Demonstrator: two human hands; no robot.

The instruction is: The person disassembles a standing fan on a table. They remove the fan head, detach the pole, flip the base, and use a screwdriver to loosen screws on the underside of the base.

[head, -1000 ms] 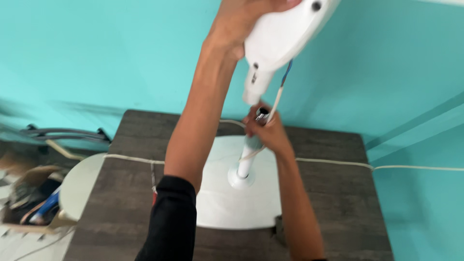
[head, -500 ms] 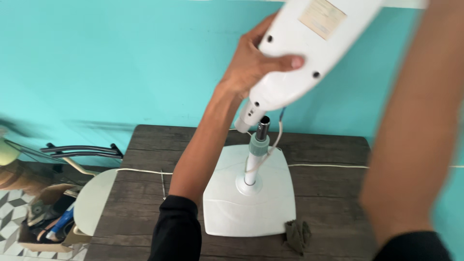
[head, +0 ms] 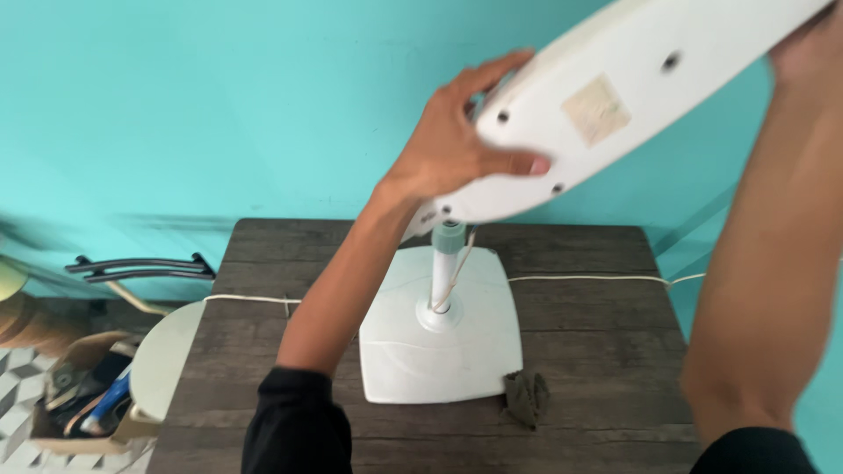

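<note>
A white fan body [head: 615, 105] is tilted above a dark wooden table [head: 263, 263]. My left hand [head: 457, 140] grips its lower end, thumb on the underside. My right hand [head: 803, 44] holds its upper end at the frame's top right; only part of that hand shows. Below stands the white square fan base [head: 439, 351] with a short upright pole [head: 446, 263]. The body's lower end sits right at the top of the pole. A thin cord [head: 457, 268] hangs beside the pole.
A white cable [head: 588, 279] runs across the table from left to right. A dark crumpled cloth [head: 525, 397] lies by the base's front right corner. A pale round seat [head: 162, 360] and a box of tools [head: 79, 395] stand at the left. The wall behind is turquoise.
My right hand left the pole and rose to the body's upper end. The fan body has tipped over toward the right and come closer to the camera.
</note>
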